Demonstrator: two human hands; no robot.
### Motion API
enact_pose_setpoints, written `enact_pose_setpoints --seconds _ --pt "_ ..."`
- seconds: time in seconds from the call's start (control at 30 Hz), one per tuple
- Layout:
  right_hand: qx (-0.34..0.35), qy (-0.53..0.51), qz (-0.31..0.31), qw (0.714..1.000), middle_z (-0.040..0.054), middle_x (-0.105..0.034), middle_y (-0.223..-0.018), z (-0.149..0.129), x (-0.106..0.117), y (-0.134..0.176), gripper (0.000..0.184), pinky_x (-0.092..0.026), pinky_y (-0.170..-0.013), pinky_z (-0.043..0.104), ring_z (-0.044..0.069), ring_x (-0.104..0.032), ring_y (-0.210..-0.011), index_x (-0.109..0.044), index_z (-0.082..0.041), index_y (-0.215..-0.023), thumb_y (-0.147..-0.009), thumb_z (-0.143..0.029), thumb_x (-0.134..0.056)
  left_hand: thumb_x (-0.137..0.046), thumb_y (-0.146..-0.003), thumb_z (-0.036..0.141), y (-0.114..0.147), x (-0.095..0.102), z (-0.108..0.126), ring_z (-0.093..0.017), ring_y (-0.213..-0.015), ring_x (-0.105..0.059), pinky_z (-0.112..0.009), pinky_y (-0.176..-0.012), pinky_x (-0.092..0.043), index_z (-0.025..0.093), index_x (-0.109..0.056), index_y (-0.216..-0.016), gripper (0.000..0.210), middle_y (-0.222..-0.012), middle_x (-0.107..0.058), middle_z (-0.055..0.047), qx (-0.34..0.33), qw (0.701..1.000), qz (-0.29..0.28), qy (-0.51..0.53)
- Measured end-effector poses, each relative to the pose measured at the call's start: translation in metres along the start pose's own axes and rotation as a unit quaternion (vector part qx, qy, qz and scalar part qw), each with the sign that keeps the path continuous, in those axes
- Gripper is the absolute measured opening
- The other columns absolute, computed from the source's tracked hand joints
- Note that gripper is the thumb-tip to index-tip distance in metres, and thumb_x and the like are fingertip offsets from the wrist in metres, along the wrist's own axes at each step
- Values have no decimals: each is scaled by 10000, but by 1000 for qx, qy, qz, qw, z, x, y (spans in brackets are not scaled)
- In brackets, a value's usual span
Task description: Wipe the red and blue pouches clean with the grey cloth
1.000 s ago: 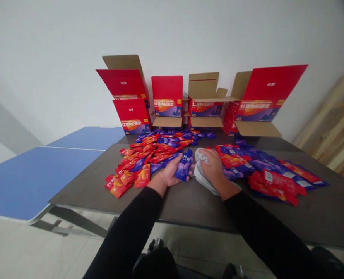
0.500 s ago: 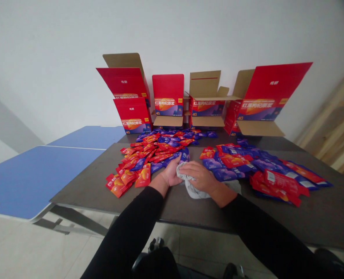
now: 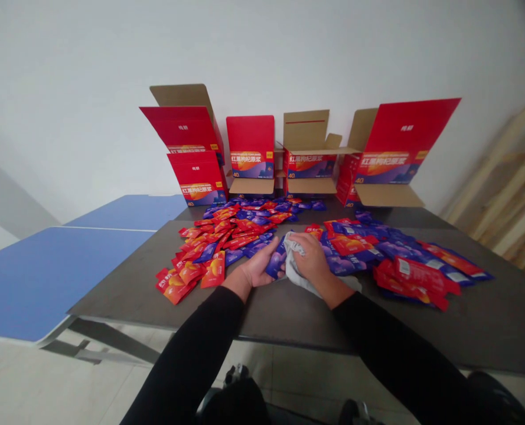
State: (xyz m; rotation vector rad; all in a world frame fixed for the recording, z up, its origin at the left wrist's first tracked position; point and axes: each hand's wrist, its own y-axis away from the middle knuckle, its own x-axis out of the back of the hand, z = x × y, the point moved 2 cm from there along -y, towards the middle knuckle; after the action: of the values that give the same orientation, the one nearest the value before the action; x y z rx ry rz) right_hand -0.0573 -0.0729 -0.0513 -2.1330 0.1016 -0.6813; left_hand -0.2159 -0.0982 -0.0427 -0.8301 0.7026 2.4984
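Low over the front of the dark table, my left hand (image 3: 259, 268) grips a purple sachet (image 3: 277, 260) by its lower left side. My right hand (image 3: 312, 258) is closed on a light grey cloth (image 3: 294, 268), which lies against the sachet's right edge and hangs down toward the tabletop. To the left of my hands spreads a loose pile of red and purple sachets (image 3: 240, 227). On the right lies a second group of sachets (image 3: 355, 245), some red and some purple, partly behind my right hand.
Several red printed cartons with raised flaps stand along the back, among them a left carton (image 3: 198, 177), a middle carton (image 3: 251, 144) and a right carton (image 3: 390, 159). A blue table (image 3: 67, 265) adjoins on the left. Wooden boards (image 3: 510, 195) lean at the far right.
My right hand with the cloth has shifted right and up, uncovering more of the purple sachet. My left hand has turned, its palm showing more. The whole view has moved slightly.
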Motion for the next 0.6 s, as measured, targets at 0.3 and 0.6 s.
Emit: enact_pose_setpoints --seconds 0.3,0.6 --pt "-65 14 48 997 114 -687 -1074 12 2 -3 350 -510 -1020 486 280 -617 -1060 -712 -193 -1063 -800 -92 -504 -663 -780 86 18 0 10 -125 -641 -594 -199 -521 -441 124 -677 -997 221 -822 -657 -69 -38 999 -25 -3" --pt "-56 17 13 998 102 -671 -1002 14 -10 0 254 -530 -916 438 272 -600 -1002 -689 -177 -977 -807 -87 -523 -760 -769 179 26 -44 23 -149 -755 -649 -241 -675 -507 143 -696 -1123 361 -975 -706 -100 -164 981 -46 -95"
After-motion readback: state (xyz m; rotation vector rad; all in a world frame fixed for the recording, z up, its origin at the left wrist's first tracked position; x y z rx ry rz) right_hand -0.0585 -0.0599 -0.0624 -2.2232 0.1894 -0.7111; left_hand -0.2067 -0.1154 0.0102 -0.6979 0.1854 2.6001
